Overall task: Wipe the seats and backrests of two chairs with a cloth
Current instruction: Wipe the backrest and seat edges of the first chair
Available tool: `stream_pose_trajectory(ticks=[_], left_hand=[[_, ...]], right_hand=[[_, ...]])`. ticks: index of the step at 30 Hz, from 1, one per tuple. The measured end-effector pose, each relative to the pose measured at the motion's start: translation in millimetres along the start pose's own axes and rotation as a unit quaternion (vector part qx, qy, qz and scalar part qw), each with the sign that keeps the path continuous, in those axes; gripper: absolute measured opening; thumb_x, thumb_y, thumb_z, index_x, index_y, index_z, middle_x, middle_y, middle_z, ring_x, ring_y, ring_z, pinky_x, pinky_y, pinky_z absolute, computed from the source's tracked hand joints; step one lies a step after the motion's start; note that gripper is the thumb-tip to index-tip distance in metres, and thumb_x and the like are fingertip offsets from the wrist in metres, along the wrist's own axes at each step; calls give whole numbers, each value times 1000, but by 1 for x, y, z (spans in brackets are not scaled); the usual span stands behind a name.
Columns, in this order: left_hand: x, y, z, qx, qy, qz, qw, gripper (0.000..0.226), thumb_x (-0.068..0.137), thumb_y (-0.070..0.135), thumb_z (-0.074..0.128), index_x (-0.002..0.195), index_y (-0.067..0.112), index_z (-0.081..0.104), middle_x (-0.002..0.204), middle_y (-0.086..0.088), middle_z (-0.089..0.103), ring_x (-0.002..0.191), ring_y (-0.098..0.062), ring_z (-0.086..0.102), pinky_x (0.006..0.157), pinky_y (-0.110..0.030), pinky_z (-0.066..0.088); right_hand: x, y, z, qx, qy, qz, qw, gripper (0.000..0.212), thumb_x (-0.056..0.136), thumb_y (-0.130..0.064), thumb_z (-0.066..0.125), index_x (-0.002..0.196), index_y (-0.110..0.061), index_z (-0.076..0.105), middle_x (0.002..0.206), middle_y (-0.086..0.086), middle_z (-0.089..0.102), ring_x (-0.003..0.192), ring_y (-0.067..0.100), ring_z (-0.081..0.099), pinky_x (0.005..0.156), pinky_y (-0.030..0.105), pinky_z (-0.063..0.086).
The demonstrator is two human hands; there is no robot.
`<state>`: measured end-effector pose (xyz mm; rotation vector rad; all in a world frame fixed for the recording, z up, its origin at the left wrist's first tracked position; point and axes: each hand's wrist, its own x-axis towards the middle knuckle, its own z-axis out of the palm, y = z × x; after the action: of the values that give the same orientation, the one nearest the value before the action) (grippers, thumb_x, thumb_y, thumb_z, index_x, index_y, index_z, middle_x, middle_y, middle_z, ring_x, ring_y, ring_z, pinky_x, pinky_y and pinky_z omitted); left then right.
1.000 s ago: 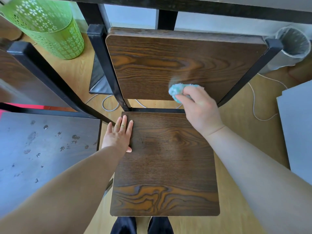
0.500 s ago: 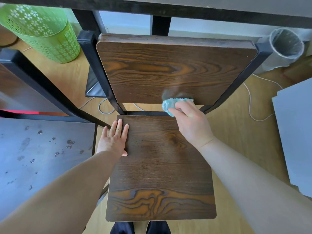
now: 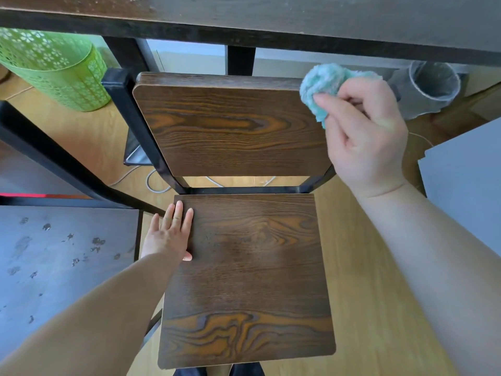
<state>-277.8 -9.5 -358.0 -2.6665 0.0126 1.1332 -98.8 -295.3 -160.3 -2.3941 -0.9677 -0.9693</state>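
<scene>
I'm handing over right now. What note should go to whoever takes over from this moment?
Right hand pinches the cloth at the backrest's top right corner.
Left hand lies flat on the seat's rear left edge, holding nothing.
Done: unclear from this view; the backrest wipe looks in progress.
Left: probably this seat, then the second chair at left, whose seat shows spots.
</scene>
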Motion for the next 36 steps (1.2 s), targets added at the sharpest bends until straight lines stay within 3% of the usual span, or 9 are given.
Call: stream_pose_trajectory(ticks=[5,12,17,24,30,34,36], left_hand=[[2,2,1,1,-1,-14,1000,115,91,63,53,149,11,-31,159,-16,-30,149,-33,-22,124,-50,5],[0,1,0,4,-5,-7,1000,114,91,62,53,150,10,-29,159,-17,-30,148,-34,-23,124,-51,4],[0,3,1,14,-5,-11,1000,114,91,63,52,150,10,-29,159,-18,-30,149,-33,-22,124,-50,5],[-2,4,-4,19,4,-8,1000,114,90,64,53,153,10,-24,161,-18,-24,151,-33,-18,124,-49,5],[-2,37,-40,-41,28,56,997,114,86,61,61,154,28,-24,161,-10,-30,151,-34,-19,121,-58,11],[11,81,-62,-96,-9,86,992,115,85,56,68,153,37,-23,159,2,-35,150,-31,-22,116,-66,18],[17,95,-65,-114,-25,85,990,114,85,53,70,153,40,-21,160,6,-33,150,-30,-24,114,-67,22]], right_hand=[[-24,1,17,3,5,-7,1000,18,94,3,58,98,1,75,91,21,67,78,37,63,75,37,54],[-112,2,47,15,-176,23,984,18,91,0,59,101,-3,74,98,12,67,89,26,51,68,36,54],[-132,-2,58,29,-217,72,973,17,86,1,63,99,-3,73,97,10,65,90,24,47,58,34,53],[-133,-14,53,45,-261,134,955,20,81,1,73,100,-1,68,97,9,61,90,22,51,58,33,54],[-133,-21,50,36,-301,149,941,11,86,-3,70,93,-6,63,93,7,56,82,24,55,52,32,52],[-136,-21,45,40,-309,194,930,10,92,-9,63,92,-14,54,97,0,51,84,20,52,60,30,51],[-133,-20,35,48,-284,208,935,8,91,-7,63,95,-13,60,99,1,54,86,20,55,64,29,51]])
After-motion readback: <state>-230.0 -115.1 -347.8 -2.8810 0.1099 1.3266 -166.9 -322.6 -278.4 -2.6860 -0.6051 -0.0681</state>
